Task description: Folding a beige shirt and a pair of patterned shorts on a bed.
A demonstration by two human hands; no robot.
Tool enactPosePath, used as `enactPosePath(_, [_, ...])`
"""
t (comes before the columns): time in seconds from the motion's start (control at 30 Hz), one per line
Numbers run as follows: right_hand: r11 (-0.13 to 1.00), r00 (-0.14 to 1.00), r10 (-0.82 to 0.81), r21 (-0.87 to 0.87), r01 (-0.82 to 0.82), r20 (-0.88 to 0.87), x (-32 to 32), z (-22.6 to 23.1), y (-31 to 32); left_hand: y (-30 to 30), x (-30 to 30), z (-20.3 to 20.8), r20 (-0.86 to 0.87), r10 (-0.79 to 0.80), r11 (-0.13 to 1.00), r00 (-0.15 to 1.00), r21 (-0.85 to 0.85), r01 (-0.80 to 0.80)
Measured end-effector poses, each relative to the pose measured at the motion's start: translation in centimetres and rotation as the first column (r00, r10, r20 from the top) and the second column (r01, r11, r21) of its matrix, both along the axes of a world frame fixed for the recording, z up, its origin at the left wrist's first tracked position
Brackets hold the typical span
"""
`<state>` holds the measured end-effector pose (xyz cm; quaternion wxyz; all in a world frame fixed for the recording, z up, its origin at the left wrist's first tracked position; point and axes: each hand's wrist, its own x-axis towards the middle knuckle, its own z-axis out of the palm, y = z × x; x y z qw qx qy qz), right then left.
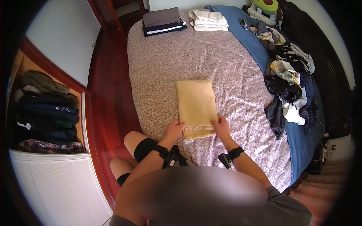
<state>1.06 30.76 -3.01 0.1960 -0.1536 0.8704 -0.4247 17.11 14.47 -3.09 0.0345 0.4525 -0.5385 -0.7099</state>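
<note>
A pale yellow folded garment (197,101) lies as a flat rectangle on the bed, lengthwise away from me. Its near end has a gathered band, and a small white tag (189,141) sticks out at the near left corner. My left hand (174,130) pinches the left edge close to that band. Across from it, my right hand (221,127) grips the right edge between thumb and fingers. What kind of garment it is, I cannot tell.
The bed wears a floral cover (158,75). At its far end stand a dark folded pile (162,19) and a white folded pile (208,20). Loose clothes (288,90) are heaped along the right on a blue sheet (241,32). An open wardrobe (47,113) with clothes is at left.
</note>
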Motion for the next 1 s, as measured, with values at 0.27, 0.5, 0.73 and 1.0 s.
enactPosePath(0.27, [0.951,0.942,0.206,-0.171,-0.257,-0.267,0.2,1.5,1.0,1.2,-0.3,-0.4,-0.1,-0.016,0.934,0.995,-0.356,-0.021])
enactPosePath(0.5, [0.935,0.865,0.355,0.113,-0.337,-0.354,1.4,2.6,1.1,2.3,-1.3,3.5,0.421,-0.217,0.178,0.881,-0.87,0.46])
enactPosePath(0.73, [0.89,0.708,0.455,0.251,-0.381,-0.54,0.9,1.7,0.7,1.5,-1.4,3.1,0.578,-0.265,-0.041,0.772,-0.806,0.59])
enactPosePath(1.0, [0.875,0.661,0.485,0.308,-0.374,-0.573,-0.5,2.4,1.5,2.6,-1.3,3.9,0.578,-0.3,0.007,0.759,-0.795,0.607])
